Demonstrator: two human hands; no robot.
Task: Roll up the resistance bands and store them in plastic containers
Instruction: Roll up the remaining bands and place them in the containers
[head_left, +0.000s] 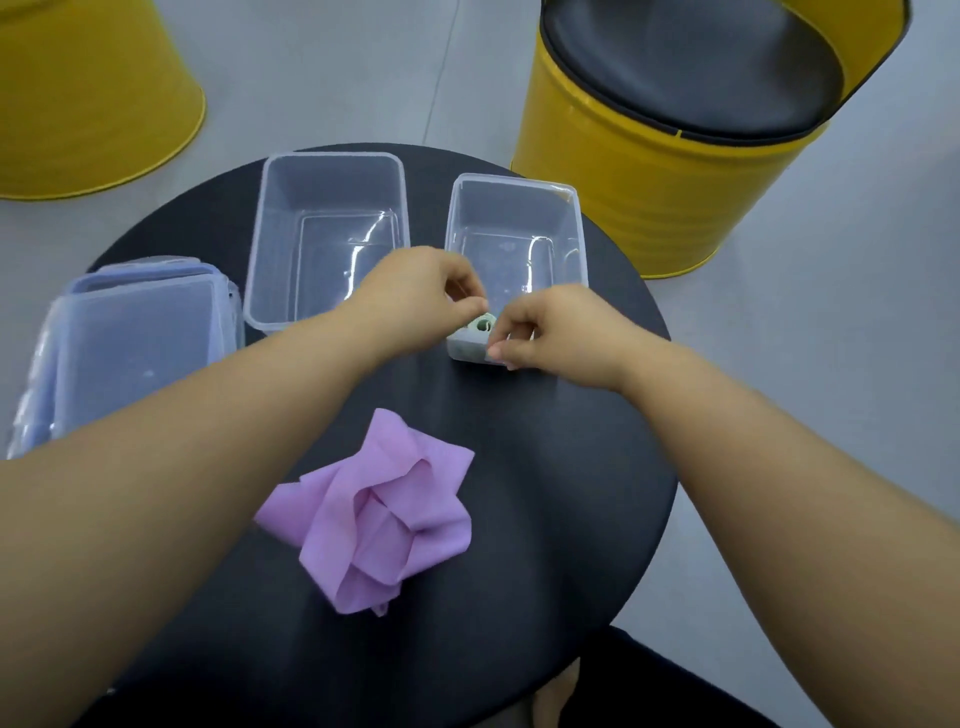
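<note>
Table (571, 493): bare at near right and between the purple band (379, 514) and the left container (275, 234) and right container (514, 208). Lids (140, 338) crowd the left edge. Left hand (410, 291) and right hand (550, 332), pinching a green roll (482, 326), block the right container's near end.

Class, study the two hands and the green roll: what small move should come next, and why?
Probably lower the green rolled band into the small clear container and release it: the left hand and right hand pinch it at that container's near end, while the purple band lies crumpled on the table.
</note>
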